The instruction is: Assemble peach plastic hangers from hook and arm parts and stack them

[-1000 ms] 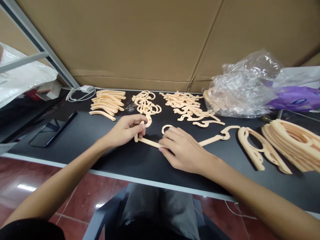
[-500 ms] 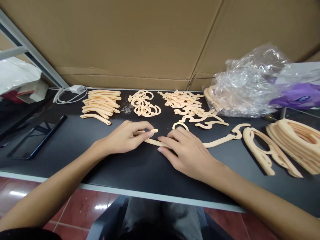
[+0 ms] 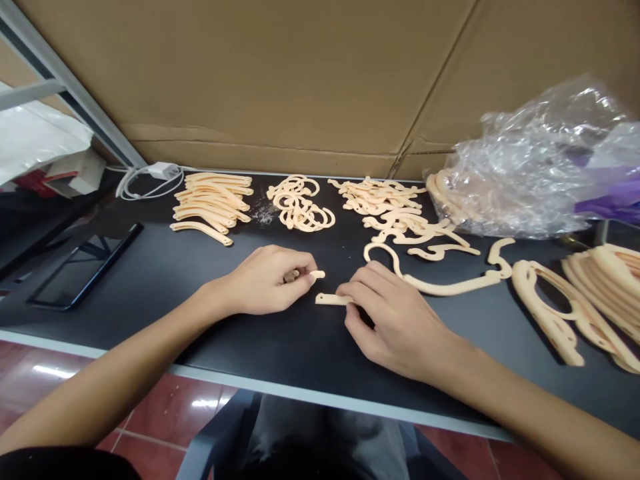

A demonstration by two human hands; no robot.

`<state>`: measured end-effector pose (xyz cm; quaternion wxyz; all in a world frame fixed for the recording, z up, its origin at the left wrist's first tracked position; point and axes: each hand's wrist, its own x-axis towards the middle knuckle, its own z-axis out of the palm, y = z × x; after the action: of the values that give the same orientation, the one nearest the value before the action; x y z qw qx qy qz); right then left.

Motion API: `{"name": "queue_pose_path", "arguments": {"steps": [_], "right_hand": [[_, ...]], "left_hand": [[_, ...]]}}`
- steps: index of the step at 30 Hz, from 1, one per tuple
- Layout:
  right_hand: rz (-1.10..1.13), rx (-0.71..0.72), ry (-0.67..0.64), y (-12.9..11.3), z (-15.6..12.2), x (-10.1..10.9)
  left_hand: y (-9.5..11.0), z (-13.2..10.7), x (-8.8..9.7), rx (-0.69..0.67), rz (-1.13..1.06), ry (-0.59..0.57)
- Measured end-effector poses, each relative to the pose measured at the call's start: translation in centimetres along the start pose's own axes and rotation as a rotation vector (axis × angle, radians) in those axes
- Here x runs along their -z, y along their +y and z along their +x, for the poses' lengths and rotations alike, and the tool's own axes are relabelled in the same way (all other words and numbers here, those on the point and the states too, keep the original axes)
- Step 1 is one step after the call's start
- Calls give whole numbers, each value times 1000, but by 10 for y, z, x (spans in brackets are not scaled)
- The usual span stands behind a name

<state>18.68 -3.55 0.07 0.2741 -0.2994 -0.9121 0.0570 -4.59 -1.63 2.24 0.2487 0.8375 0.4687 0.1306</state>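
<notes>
At the frame's centre, the right hand pinches a smooth, pale, flat bar with a holed end, the left hand clamping a small round-tipped piece beside it, over a matte black table backed by creased brown cardboard at the top, glossy red tiles lower left.

No lettering or number can be read. On the purple pack, right of the clear bag, any print is blurred.
</notes>
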Motion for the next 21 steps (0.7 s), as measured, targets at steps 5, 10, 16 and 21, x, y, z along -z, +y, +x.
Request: {"name": "queue_pose_path", "arguments": {"steps": [5,10,16,21], "right_hand": [[-5,-4,-8,0,-1,-3],[23,13,22,3,-2,-5],[92,-23,115,4,-3,-6],[73,-13,154,5,-3,-6]], "left_hand": [[0,-1,1,-35,19,-23],[1,-2,0,-46,9,-31],[1,-4,-4,-73,-51,-11],[-1,-4,-2,-152,-56,4]]}}
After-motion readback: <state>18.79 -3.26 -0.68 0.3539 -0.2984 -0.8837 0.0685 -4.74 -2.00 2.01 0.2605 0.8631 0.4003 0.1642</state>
